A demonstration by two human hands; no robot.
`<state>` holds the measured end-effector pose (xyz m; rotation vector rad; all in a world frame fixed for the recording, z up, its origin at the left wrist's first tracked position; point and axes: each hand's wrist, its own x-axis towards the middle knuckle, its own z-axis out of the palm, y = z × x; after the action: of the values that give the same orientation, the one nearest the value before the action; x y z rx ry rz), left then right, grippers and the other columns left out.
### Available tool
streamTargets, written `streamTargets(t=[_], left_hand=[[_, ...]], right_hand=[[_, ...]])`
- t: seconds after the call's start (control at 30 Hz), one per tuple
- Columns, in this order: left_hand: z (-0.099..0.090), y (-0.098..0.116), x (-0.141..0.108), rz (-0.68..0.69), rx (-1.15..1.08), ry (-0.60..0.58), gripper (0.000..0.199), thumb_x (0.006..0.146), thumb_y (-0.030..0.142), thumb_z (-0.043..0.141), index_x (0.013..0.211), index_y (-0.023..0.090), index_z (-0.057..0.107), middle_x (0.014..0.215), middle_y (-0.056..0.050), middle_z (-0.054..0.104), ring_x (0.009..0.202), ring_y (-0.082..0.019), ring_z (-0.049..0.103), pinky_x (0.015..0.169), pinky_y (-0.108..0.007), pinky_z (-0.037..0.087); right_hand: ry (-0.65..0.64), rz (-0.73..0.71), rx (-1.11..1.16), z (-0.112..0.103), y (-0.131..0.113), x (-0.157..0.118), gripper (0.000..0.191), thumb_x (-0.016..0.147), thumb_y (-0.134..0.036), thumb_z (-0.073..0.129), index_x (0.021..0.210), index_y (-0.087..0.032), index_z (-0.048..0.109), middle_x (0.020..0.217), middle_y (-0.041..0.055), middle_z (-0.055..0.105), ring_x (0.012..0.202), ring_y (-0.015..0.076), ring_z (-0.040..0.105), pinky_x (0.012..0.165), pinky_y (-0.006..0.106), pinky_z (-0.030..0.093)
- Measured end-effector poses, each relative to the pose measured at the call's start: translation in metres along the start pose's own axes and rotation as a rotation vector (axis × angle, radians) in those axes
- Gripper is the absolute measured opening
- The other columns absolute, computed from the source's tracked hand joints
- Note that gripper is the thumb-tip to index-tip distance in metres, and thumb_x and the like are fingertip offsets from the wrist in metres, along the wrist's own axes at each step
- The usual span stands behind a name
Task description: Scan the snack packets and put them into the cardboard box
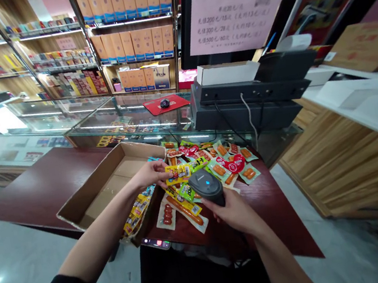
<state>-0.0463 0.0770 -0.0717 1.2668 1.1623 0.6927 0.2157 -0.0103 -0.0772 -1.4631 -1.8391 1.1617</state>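
Observation:
Between the thumb and fingers of my left hand (154, 173) is a yellow snack packet (177, 173), held up over the pile. My right hand (234, 208) grips a dark handheld scanner (206, 186) with a small blue light on top; its head is beside the yellow packet. Under and around both hands, several packaged sausages (186, 209) and red and green snack packets lie spread on the dark red table (273, 214). An open cardboard box (108, 179) stands to the left, with yellow and blue packets along its right side.
A phone (156, 243) lies at the table's near edge. Behind the table is a glass counter (127, 118) with a mouse (164, 102) on a red mat and black machines with cables (246, 95). A wooden cabinet (344, 159) stands on the right.

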Motion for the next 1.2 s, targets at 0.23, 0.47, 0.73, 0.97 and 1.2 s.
streamTargets(t=[0.23,0.47,0.73,0.97,1.2], left_hand=[[0.002,0.003,-0.003,0.003,0.005,0.006,0.046,0.055,0.042,0.084,0.081,0.012,0.06,0.072,-0.002,0.067,0.062,-0.014,0.066,0.056,-0.027,0.059],[0.001,0.003,-0.001,-0.022,-0.025,0.035,0.046,0.05,0.041,0.086,0.077,0.013,0.061,0.069,-0.001,0.066,0.058,-0.012,0.063,0.055,-0.027,0.056],[-0.065,0.021,-0.042,-0.099,0.194,0.049,0.038,0.051,0.04,0.084,0.077,0.014,0.073,0.078,-0.004,0.072,0.066,-0.015,0.065,0.058,-0.023,0.053],[-0.11,-0.001,-0.093,-0.306,0.233,0.028,0.037,0.043,0.034,0.088,0.07,0.014,0.072,0.067,-0.003,0.069,0.059,-0.014,0.061,0.055,-0.024,0.052],[-0.109,-0.028,-0.105,-0.443,0.206,-0.03,0.042,0.036,0.028,0.09,0.067,0.015,0.064,0.062,0.001,0.066,0.058,-0.014,0.061,0.057,-0.027,0.054]], right_hand=[[0.06,-0.043,0.016,-0.001,0.001,0.0,0.039,0.082,-0.047,0.059,0.106,-0.017,0.064,0.068,0.0042,0.069,0.057,0.0194,0.064,0.058,0.031,0.05],[0.024,-0.031,0.047,-0.001,0.002,0.001,0.035,0.082,-0.047,0.059,0.099,-0.017,0.063,0.06,0.0018,0.066,0.046,0.0165,0.059,0.048,0.028,0.047],[0.001,-0.117,0.009,0.003,-0.007,0.019,0.037,0.078,-0.046,0.063,0.1,-0.017,0.067,0.06,0.0023,0.067,0.058,0.0208,0.065,0.056,0.031,0.051],[-0.045,-0.18,0.002,0.019,-0.03,0.035,0.033,0.075,-0.043,0.065,0.095,-0.016,0.07,0.062,0.0036,0.069,0.065,0.0221,0.067,0.058,0.031,0.052],[-0.112,-0.179,-0.035,0.036,-0.041,0.043,0.035,0.076,-0.044,0.064,0.096,-0.016,0.072,0.068,0.005,0.071,0.072,0.0238,0.068,0.063,0.032,0.053]])
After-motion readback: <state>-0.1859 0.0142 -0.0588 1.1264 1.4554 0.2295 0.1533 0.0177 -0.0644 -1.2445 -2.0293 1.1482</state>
